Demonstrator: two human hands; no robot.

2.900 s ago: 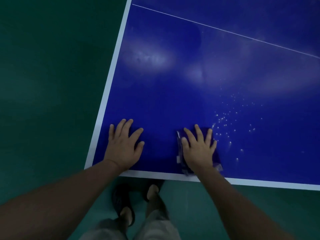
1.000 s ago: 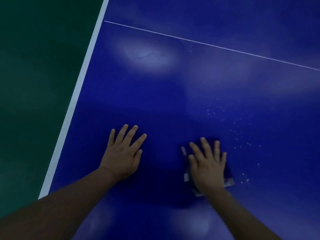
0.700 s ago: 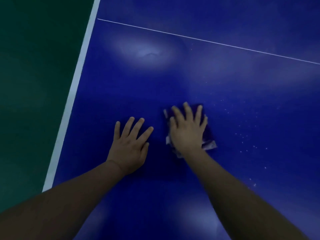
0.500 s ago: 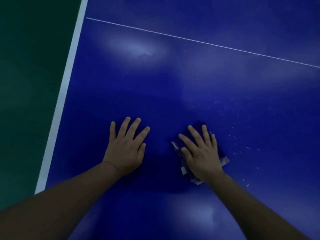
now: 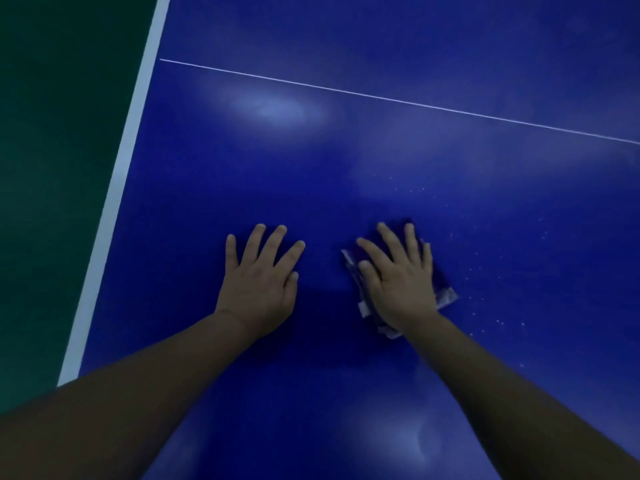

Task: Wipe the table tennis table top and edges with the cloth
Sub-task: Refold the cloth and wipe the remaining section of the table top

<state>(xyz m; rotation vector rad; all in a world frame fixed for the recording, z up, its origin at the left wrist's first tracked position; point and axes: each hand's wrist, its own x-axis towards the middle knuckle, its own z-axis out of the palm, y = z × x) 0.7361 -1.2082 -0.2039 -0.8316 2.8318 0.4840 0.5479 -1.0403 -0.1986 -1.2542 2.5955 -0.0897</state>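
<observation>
The right hand (image 5: 401,285) presses the cloth (image 5: 441,289) flat on the blue bench (image 5: 346,161), fingers (image 5: 388,237) straight and spread. The left hand (image 5: 259,282) rests flat beside it, nearer the bench's left edge, fingers spread.

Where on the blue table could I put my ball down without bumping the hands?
Bare blue lies between the white edge stripe and the left hand, and from the fingers up to the thin white line. It is crowded where the right hand presses the cloth; white specks dot its right.

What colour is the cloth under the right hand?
Dark purple-blue, with pale whitish edges, in the head view: the cloth lies flat under the right hand.
</observation>
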